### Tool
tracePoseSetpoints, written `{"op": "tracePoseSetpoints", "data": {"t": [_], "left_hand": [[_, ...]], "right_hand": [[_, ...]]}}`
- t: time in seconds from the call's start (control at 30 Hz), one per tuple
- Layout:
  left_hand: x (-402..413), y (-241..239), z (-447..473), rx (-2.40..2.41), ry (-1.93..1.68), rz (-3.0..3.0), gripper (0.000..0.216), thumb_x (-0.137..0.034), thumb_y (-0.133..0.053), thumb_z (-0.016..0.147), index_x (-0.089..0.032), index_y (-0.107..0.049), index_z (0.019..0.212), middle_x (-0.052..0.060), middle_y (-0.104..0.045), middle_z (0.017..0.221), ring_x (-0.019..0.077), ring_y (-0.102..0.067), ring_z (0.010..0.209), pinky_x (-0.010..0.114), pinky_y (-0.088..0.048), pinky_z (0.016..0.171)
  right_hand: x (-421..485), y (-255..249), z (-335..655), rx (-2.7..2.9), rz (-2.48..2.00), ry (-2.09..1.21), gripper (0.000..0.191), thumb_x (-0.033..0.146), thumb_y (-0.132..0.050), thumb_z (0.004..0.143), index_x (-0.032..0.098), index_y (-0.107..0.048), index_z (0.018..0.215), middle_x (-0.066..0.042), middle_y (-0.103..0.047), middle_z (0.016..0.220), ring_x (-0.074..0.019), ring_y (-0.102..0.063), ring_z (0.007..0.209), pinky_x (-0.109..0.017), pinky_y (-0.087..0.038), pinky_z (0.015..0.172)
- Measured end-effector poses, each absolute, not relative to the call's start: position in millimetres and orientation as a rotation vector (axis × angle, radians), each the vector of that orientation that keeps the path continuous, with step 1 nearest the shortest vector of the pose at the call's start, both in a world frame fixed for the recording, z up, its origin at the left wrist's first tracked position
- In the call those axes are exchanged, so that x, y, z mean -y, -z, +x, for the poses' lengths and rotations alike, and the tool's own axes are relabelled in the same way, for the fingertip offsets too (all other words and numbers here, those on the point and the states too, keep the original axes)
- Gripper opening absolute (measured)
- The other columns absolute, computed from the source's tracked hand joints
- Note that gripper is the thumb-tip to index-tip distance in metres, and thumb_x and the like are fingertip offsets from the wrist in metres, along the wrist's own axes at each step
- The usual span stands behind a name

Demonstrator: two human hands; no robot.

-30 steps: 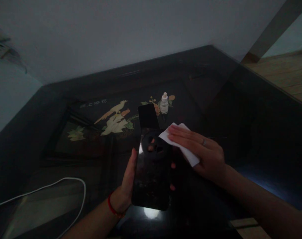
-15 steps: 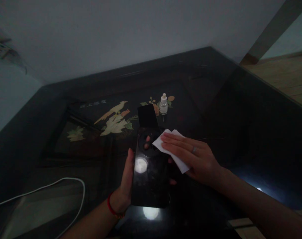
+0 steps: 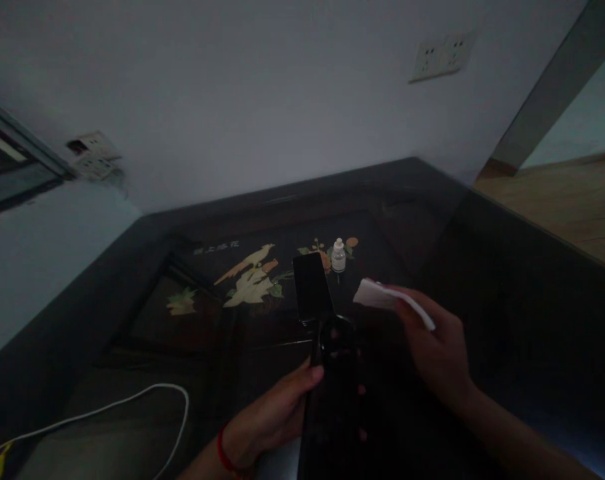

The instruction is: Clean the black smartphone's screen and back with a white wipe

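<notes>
The left hand (image 3: 282,408) was clamped on the phone (image 3: 330,413), thumb on its left side, fingertips showing past its right edge. The right hand (image 3: 442,340) pinched a white cloth (image 3: 375,295) to the right of the phone, apart from it. Beyond the phone's far end, a black slab (image 3: 310,287) lay on the table (image 3: 482,300). Near its right side, a white-capped bottle (image 3: 338,259) stood upright; its contents could not be made out.

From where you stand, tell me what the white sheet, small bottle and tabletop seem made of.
White sheet: matte paper or thin cloth; it bends easily. Small bottle: clear plastic or glass; it looks see-through. Tabletop: glossy, dark, perhaps glass or lacquer; it shows reflections.
</notes>
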State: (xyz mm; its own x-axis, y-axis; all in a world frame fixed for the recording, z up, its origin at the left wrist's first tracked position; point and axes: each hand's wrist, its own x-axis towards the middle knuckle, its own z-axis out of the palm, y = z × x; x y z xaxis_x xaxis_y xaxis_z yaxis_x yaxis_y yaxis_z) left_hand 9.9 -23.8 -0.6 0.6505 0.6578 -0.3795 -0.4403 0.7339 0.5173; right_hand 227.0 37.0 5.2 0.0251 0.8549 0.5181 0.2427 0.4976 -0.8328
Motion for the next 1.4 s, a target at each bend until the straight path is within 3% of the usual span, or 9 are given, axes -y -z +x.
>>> {"op": "tracePoseSetpoints", "data": {"t": [0.2,0.33,0.47,0.63,0.8,0.9,1.03,1.23,1.4], "left_hand": [[4.1,-50.1,-23.7,-1.168,-0.738,0.796,0.059,-0.051,-0.050,0.086,-0.020,-0.042,0.136,0.011,-0.068,0.096,0.0220,-0.066,0.081,0.038,-0.053,0.074],[-34.9,-52.5,-40.8,-1.808,-0.713,1.414,0.070,-0.054,-0.051,0.083,-0.021,-0.033,0.142,0.013,-0.064,0.114,0.0256,-0.066,0.085,0.037,-0.050,0.075],[-74.6,-33.6,-52.6,-2.105,-0.577,1.611,0.079,-0.057,-0.059,0.075,-0.022,-0.035,0.142,0.019,-0.054,0.130,0.0361,-0.054,0.114,0.047,-0.038,0.096],[-104.5,-9.8,-49.0,-2.396,-0.325,1.707,0.081,-0.055,-0.061,0.074,-0.024,-0.034,0.143,0.023,-0.053,0.128,0.0420,-0.052,0.115,0.055,-0.038,0.092],[-107.4,-1.0,-35.1,-2.547,-0.311,1.807,0.080,-0.054,-0.055,0.079,-0.013,-0.031,0.144,0.031,-0.044,0.134,0.0473,-0.041,0.124,0.061,-0.036,0.092],[-103.7,-0.8,-25.9,-2.471,-0.389,1.947,0.068,-0.049,-0.039,0.089,-0.011,-0.029,0.145,0.024,-0.036,0.144,0.0360,-0.034,0.133,0.049,-0.029,0.104],[-103.4,3.4,-13.4,-2.279,-0.336,1.996,0.056,-0.043,-0.037,0.092,-0.011,-0.039,0.137,0.018,-0.055,0.130,0.0231,-0.054,0.118,0.031,-0.040,0.096],[-114.4,7.0,2.5,-2.222,-0.203,1.888,0.068,-0.059,-0.057,0.077,-0.006,-0.053,0.119,0.024,-0.065,0.108,0.0327,-0.063,0.103,0.036,-0.046,0.082],[-126.8,6.4,8.3,-2.204,-0.161,1.771,0.044,-0.046,-0.056,0.085,-0.014,-0.056,0.115,0.011,-0.061,0.113,0.0220,-0.060,0.100,0.043,-0.049,0.085]], "right_hand": [[-56.0,14.4,222.4,0.913,-0.953,-1.161,0.018,0.031,-0.070,0.079,0.017,-0.073,0.091,-0.003,-0.075,0.079,-0.0173,-0.072,0.065,-0.022,-0.059,0.056],[-50.7,8.7,216.4,0.821,-0.846,-1.318,0.016,0.029,-0.074,0.075,0.017,-0.073,0.084,-0.002,-0.075,0.072,-0.0168,-0.070,0.059,-0.021,-0.057,0.051],[-49.0,6.3,215.8,0.805,-0.827,-1.424,0.022,0.033,-0.075,0.072,0.016,-0.073,0.086,-0.004,-0.075,0.078,-0.0179,-0.071,0.062,-0.024,-0.059,0.056],[-51.2,6.4,215.2,0.755,-1.005,-1.488,0.039,0.046,-0.077,0.064,0.016,-0.072,0.088,-0.006,-0.075,0.088,-0.0233,-0.070,0.079,-0.030,-0.058,0.068],[-53.2,10.3,215.0,0.616,-1.034,-1.574,0.032,0.038,-0.080,0.061,0.017,-0.071,0.084,-0.006,-0.074,0.090,-0.0241,-0.069,0.086,-0.032,-0.057,0.073],[-55.0,14.6,214.7,0.611,-1.038,-1.597,0.025,0.033,-0.078,0.065,0.017,-0.071,0.083,-0.006,-0.074,0.090,-0.0236,-0.069,0.086,-0.033,-0.058,0.074],[-59.5,20.4,211.8,0.612,-1.027,-1.646,0.017,0.027,-0.074,0.069,0.016,-0.071,0.082,-0.006,-0.073,0.087,-0.0221,-0.069,0.083,-0.034,-0.059,0.073],[-62.7,25.4,206.2,0.610,-1.044,-1.654,0.013,0.022,-0.069,0.075,0.015,-0.069,0.085,-0.006,-0.073,0.088,-0.0197,-0.069,0.083,-0.032,-0.060,0.071],[-70.8,29.2,195.2,0.656,-1.041,-1.648,0.010,0.018,-0.059,0.084,0.014,-0.067,0.088,-0.005,-0.072,0.085,-0.0171,-0.068,0.082,-0.027,-0.057,0.073]]}}
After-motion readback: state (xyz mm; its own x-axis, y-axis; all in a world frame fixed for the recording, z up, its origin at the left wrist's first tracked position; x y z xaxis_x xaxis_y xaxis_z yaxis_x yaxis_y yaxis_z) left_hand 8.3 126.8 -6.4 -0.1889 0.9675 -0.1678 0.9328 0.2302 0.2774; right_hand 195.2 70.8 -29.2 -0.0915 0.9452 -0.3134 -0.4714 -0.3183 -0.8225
